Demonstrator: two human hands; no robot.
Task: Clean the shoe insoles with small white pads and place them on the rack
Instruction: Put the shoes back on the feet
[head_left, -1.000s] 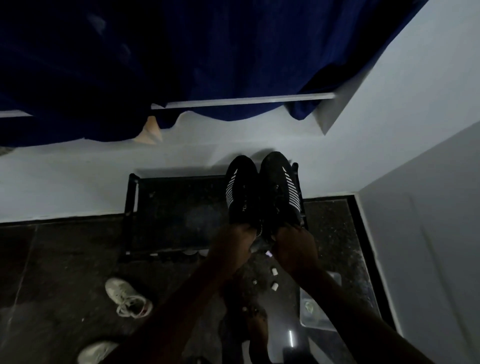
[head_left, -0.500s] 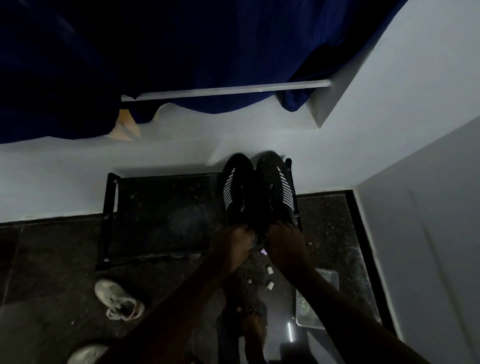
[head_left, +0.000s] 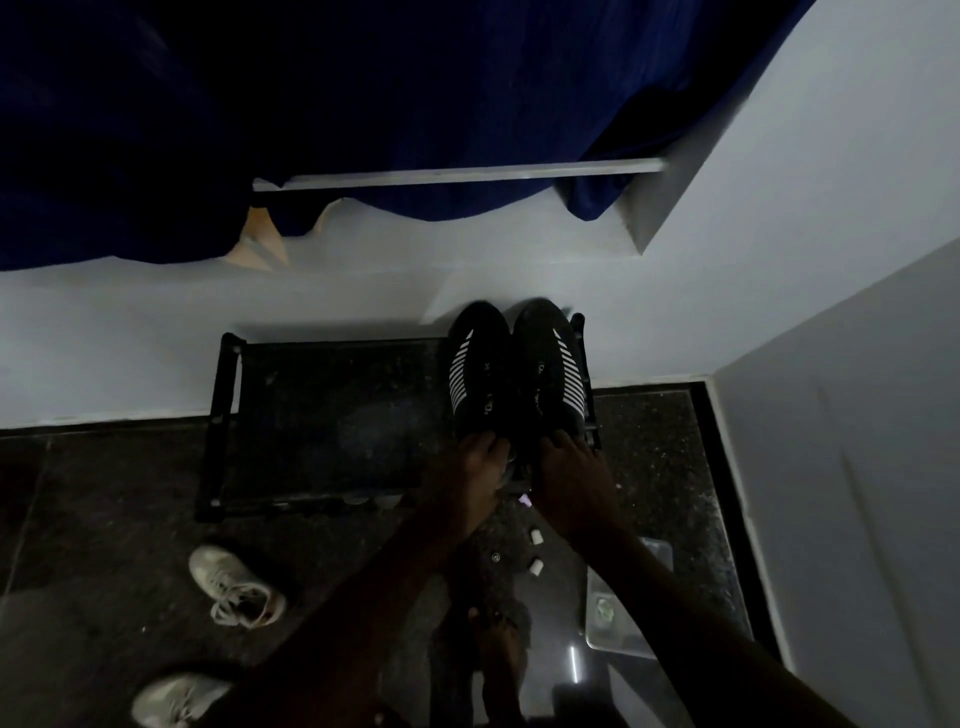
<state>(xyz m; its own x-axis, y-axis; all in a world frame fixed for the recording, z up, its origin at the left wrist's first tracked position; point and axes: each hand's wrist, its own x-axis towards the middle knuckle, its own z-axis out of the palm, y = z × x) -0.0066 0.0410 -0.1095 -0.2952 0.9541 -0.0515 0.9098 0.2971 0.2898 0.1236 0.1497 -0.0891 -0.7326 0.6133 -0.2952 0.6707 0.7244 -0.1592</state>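
Nearest you, two small white pads (head_left: 536, 537) lie loose on the dark floor between your forearms, and a clear container (head_left: 626, 618) sits just beside your right arm. None of these has shifted in the last second, so no wiping looks to be under way. Just past them, your left hand (head_left: 474, 470) and right hand (head_left: 567, 470) stay at the heels of the pair. The left has its fingers curled over the heel of the left black shoe (head_left: 478, 364), and the right grips the right black shoe (head_left: 550, 364) the same way. The change is slight: both hands seem to have crept a little farther in over the front rail, nudging the pair deeper. The shoes sit touching, side by side, toes toward the wall (head_left: 156, 322), on the right end of the rack (head_left: 228, 395). The insoles cannot be made out in this dim light, so you cannot tell whether they are inside. I judge the placing all but done, with only the release left to you. Above hangs a blue curtain (head_left: 363, 104).
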